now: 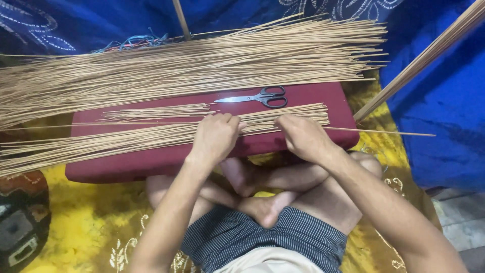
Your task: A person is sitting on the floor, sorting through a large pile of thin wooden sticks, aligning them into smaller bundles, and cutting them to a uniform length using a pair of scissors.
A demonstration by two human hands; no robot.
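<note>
I sit cross-legged behind a low maroon padded board [313, 96]. My left hand [214, 136] and my right hand [302, 136] rest on the board's near edge, both pinching one thin tan stick [384, 132] that runs out to the right past the board. A flat layer of thin sticks [126, 139] lies across the board under my hands and juts off to the left. A smaller bunch of sticks [156, 112] lies just behind it. Black-handled scissors [262, 97] lie shut on the board beyond my hands.
A big heap of long sticks [202, 63] lies behind the board against blue cloth [444, 101]. Another stick bundle [419, 60] slants in from the upper right. Yellow patterned cloth [86, 222] covers the floor. A dark object [20, 222] sits at the lower left.
</note>
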